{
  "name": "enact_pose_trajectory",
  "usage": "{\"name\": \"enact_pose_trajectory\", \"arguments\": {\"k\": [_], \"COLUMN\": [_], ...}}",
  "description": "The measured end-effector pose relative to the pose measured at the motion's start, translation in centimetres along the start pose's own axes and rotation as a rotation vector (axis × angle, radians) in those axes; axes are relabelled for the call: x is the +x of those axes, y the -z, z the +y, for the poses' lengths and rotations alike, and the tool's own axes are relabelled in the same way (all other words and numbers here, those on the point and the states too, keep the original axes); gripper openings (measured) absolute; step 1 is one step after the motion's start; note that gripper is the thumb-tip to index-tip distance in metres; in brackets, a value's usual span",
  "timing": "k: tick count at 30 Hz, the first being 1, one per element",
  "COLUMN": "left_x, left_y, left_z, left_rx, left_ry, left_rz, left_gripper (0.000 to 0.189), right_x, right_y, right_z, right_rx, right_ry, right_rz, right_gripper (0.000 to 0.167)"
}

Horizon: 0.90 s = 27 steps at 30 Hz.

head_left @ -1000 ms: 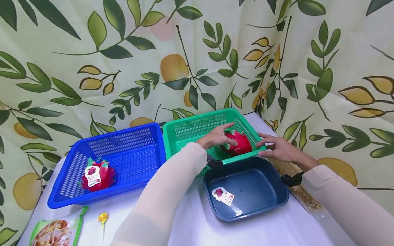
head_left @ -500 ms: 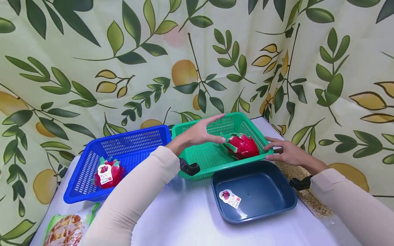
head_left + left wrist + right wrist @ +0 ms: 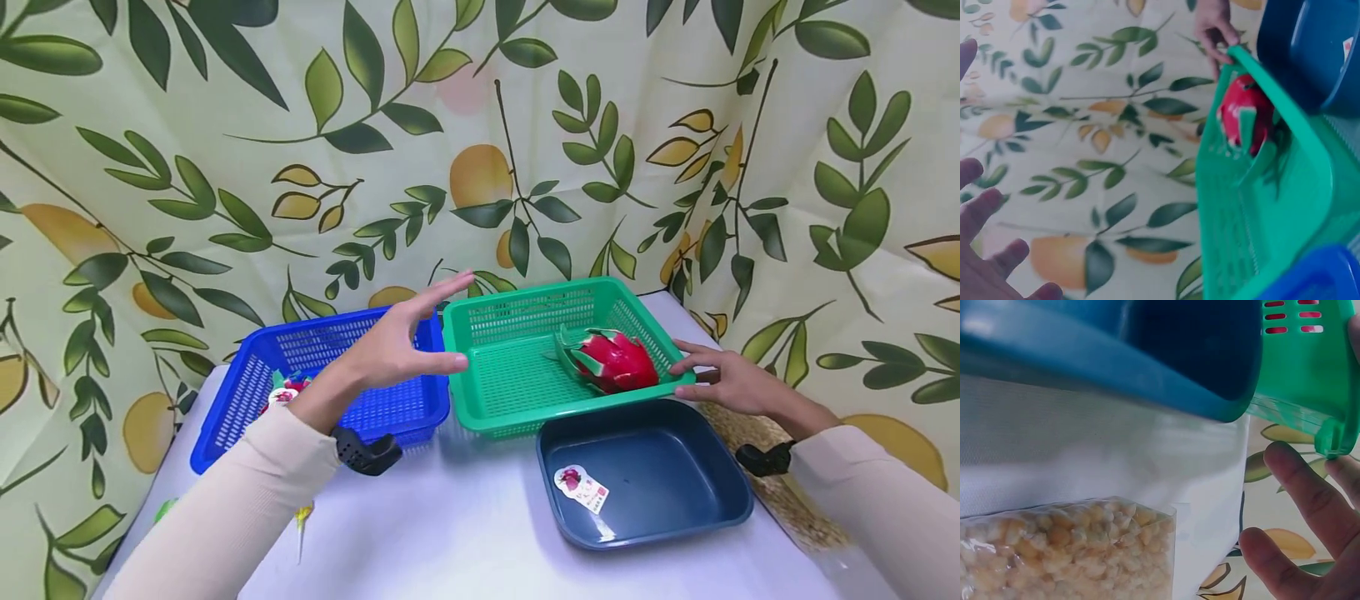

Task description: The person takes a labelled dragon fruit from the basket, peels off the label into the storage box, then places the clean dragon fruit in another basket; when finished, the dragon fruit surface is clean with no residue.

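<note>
My left hand (image 3: pixel 393 346) hovers over the right part of the blue basket (image 3: pixel 442 400), thumb and fingers spread, with nothing in it. In the left wrist view its fingertips (image 3: pixel 1013 253) are apart from everything. A red dragon fruit (image 3: pixel 618 362) with green scales lies in the right end of the green basket (image 3: pixel 495 417). My right hand (image 3: pixel 731 379) holds the green basket's right front corner between thumb and fingers. In the right wrist view, two other fingers extend freely below the rim. A second dragon fruit (image 3: pixel 292 385) with a white label sits in the blue basket, mostly behind my left wrist.
A navy tub (image 3: pixel 652 475) with a label sticker (image 3: pixel 581 487) inside stands in front of the green basket. Right of it lies a clear bag of yellowish kernels (image 3: pixel 1079 550). A yellow lollipop (image 3: pixel 303 517) lies front left. A leaf-patterned curtain (image 3: pixel 480 125) stands behind the table.
My left hand has let go of the dragon fruit in the green basket and moved left over the blue basket. My right hand stays at the corner. The head view has turned left.
</note>
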<state>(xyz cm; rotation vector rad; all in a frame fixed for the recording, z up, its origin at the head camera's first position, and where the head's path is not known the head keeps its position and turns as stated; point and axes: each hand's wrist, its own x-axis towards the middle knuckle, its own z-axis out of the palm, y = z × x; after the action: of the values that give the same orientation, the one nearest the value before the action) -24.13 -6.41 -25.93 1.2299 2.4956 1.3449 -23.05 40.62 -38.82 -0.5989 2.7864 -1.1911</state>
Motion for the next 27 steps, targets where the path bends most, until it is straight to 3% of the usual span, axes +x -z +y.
{"name": "enact_pose_trajectory", "arguments": {"k": [4,10,19,23,27], "left_x": [-3.9,-10.4,-17.2,-19.4,-21.3], "left_y": [2.0,4.1,5.4,5.7,5.9], "left_z": [0.3,-0.6,-3.5,-4.8,-6.0], "left_rx": [-0.006,-0.044,-0.139,-0.132,-0.11], "left_ry": [-0.046,-0.106,-0.046,-0.01,0.071], "left_rz": [0.095,0.33,0.554,0.64,0.729], "left_gripper": [0.081,0.081,0.074,0.068,0.066], "right_x": [0.1,0.2,-0.2,0.0,0.2], "right_y": [0.1,0.0,0.2,0.1,0.0], "right_z": [-0.1,0.1,0.0,0.0,-0.1], "right_rx": [-0.021,-0.032,-0.04,-0.047,-0.048], "right_ry": [0.002,-0.002,-0.026,-0.037,-0.038], "right_rz": [-0.007,-0.016,-0.025,-0.028,-0.028], "right_gripper": [0.029,0.028,0.029,0.03,0.029]}}
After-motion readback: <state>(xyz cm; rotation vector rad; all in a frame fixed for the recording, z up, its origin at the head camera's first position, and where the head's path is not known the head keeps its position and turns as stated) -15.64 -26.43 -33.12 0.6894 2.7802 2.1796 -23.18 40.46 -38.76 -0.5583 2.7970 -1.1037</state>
